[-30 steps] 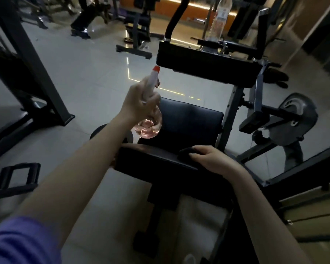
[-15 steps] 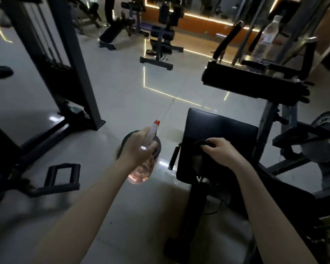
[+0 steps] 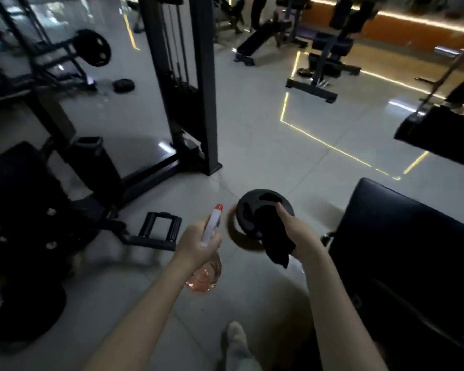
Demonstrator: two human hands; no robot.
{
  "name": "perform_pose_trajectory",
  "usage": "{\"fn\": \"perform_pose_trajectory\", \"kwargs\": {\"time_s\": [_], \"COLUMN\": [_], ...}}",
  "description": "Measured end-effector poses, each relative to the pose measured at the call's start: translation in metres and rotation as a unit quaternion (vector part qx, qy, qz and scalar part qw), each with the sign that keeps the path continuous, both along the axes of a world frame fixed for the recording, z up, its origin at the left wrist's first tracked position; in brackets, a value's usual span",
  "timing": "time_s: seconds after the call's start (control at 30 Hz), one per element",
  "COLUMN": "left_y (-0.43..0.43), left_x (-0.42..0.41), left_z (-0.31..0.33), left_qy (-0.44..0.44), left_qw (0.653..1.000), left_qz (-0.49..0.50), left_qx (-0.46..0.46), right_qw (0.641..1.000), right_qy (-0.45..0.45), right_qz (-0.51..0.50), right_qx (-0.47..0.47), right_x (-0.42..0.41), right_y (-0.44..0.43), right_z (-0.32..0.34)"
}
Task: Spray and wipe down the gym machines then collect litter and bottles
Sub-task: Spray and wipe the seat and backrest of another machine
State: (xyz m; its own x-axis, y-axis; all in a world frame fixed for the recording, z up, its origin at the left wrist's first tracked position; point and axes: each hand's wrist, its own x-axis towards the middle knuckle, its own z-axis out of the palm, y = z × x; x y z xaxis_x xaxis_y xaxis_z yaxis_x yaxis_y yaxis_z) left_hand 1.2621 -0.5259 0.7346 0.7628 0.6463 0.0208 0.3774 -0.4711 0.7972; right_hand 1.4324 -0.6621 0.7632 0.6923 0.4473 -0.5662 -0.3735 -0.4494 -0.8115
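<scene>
My left hand [image 3: 198,243] grips a clear spray bottle [image 3: 208,274] with pink liquid and a white, red-tipped nozzle pointing up and away. My right hand [image 3: 295,231] holds a black cloth [image 3: 275,239] that hangs down in the air over the floor. The black padded seat [image 3: 402,236] of the machine lies to the right of both hands, apart from them. Its upper black pad [image 3: 439,135] shows at the right edge.
A black weight plate [image 3: 248,210] lies on the pale tiled floor just beyond the cloth. A tall black cable frame [image 3: 198,84] stands ahead left. A dark machine with a foot handle [image 3: 158,231] fills the left side. Benches [image 3: 324,49] stand far back. My shoe [image 3: 235,341] shows below.
My view has swung left, away from the seat. My right hand has lifted off the seat pad with the cloth. My left hand still holds the bottle, now lower.
</scene>
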Motion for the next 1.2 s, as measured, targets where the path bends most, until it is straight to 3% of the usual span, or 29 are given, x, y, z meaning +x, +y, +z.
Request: {"fn": "perform_pose_trajectory", "kwargs": {"time_s": [0.1,0.23,0.43,0.6,0.7,0.83,0.97,1.2], "left_y": [0.032,0.078,0.146,0.215,0.262,0.308,0.358,0.445], "left_x": [-0.002,-0.018,-0.070,-0.125,-0.160,-0.200,-0.232,-0.259], "left_z": [-0.004,-0.005,-0.019,-0.032,-0.043,-0.061,-0.073,-0.113], "left_qy": [0.026,0.024,0.035,0.043,0.051,0.055,0.088,0.114], "left_qw": [0.999,0.991,0.973,0.952,0.939,0.916,0.896,0.875], "left_qz": [0.036,0.124,0.225,0.299,0.332,0.376,0.408,0.431], "left_qx": [0.012,-0.032,-0.027,-0.047,-0.068,-0.132,-0.153,-0.189], "right_qw": [0.995,0.989,0.973,0.946,0.947,0.942,0.923,0.914], "right_qy": [0.084,0.125,0.150,0.177,0.159,0.096,0.013,-0.011], "right_qz": [0.012,0.068,0.177,0.268,0.272,0.314,0.383,0.401], "right_qx": [0.045,0.039,-0.009,-0.035,-0.065,-0.066,-0.044,-0.055], "right_x": [0.002,-0.003,-0.043,-0.082,-0.116,-0.174,-0.207,-0.242], "right_y": [0.046,0.120,0.229,0.343,0.410,0.463,0.523,0.622], "right_z": [-0.008,-0.024,-0.044,-0.115,-0.145,-0.095,-0.096,-0.134]}}
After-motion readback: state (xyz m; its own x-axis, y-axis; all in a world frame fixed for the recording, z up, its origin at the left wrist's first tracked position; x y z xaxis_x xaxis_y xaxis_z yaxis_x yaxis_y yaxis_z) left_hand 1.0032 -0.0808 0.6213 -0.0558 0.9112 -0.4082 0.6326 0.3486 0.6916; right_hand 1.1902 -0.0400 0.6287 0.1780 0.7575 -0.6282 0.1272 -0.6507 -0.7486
